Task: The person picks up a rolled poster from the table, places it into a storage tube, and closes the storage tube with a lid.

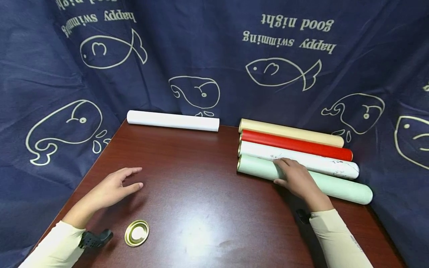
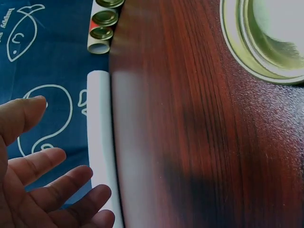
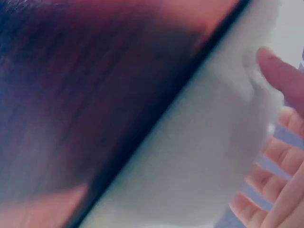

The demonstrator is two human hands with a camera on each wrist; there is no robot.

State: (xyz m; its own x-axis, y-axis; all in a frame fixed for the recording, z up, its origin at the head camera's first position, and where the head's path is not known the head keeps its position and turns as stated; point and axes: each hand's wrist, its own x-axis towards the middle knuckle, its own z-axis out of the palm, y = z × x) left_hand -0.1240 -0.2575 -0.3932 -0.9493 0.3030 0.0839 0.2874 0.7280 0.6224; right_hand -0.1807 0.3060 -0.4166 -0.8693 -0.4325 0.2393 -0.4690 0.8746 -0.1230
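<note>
My right hand [image 1: 296, 178] is over the pale green tube [image 1: 338, 188], the nearest in a row of rolls at the right. Its fingers reach across the tube's top to the seam with the white patterned tube [image 1: 335, 167], and the thumb lies along the near side. Up close in the right wrist view, the thumb [image 3: 280, 76] overlaps the blurred tube [image 3: 190, 142], with fingertips at its far edge. My left hand [image 1: 112, 188] hovers above the table's left side, fingers loosely extended and holding nothing. Below it lies a round gold-rimmed lid [image 1: 137, 233].
Behind the patterned tube lie a red tube [image 1: 298, 145] and a cream tube [image 1: 291, 132]. A plain white roll [image 1: 172, 121] lies along the back left edge. Blue cloth [image 1: 207, 48] printed with fish and whales hangs round the brown table [image 1: 201, 178].
</note>
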